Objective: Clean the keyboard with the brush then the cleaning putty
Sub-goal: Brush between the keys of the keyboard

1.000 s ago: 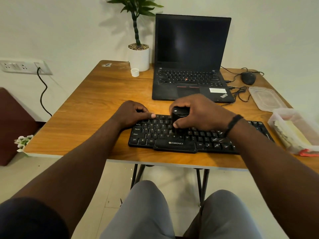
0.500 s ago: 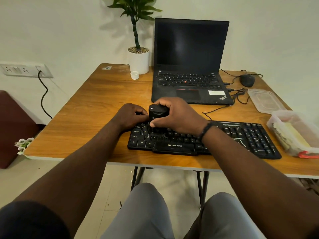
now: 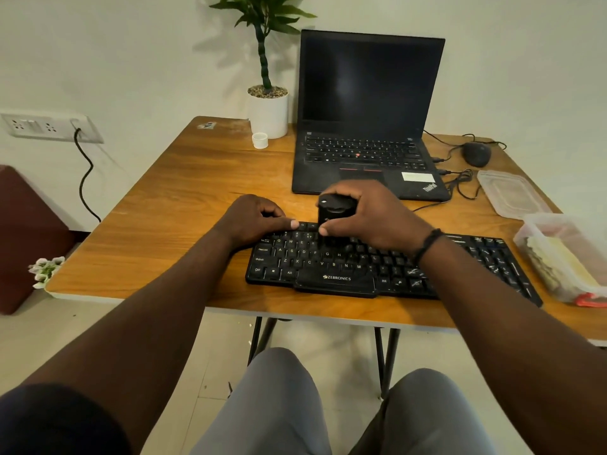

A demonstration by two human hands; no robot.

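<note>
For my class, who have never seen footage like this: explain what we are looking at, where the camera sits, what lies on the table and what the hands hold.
There is no machine here: a person works with bare hands, filmed by one wide-angle camera worn on the head, looking down. On the brown wooden table lie a black Zebronics keyboard, an open black laptop, a black mouse, a white potted plant, a small white cap, a clear plastic lid and a clear plastic tub. The right hand grips a black round-topped brush upright on the keys. The left hand rests on the keyboard's left end.
</note>
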